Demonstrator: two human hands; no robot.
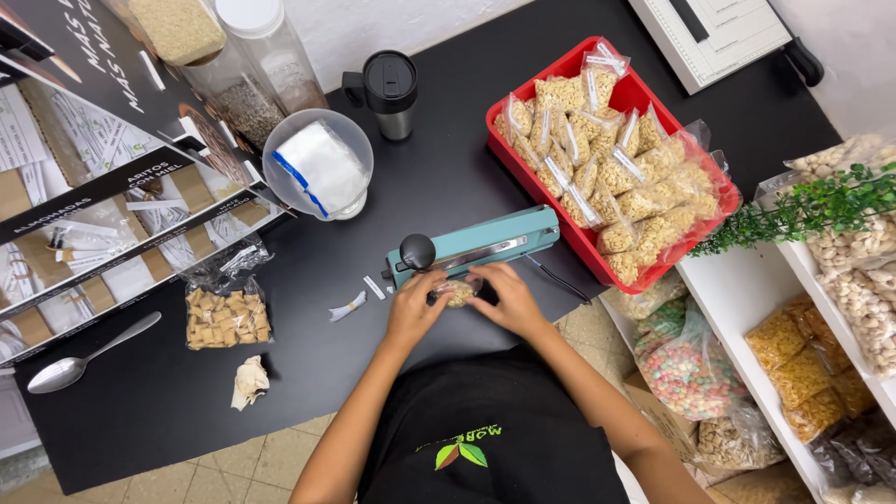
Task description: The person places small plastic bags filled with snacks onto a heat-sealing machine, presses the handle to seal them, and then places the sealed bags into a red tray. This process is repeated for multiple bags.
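Note:
Both my hands hold a small clear bag of beige cereal at the front of a teal heat sealer on the black table. My left hand grips the bag's left end and my right hand its right end. The sealer's arm with its black knob sits just above my left hand. A red tray piled with several sealed cereal bags stands to the right of the sealer.
An open bag of square cereal, a metal spoon and a crumpled paper lie at the left. A clear bowl of empty bags, a black mug and jars stand behind. White shelves with bagged snacks are at right.

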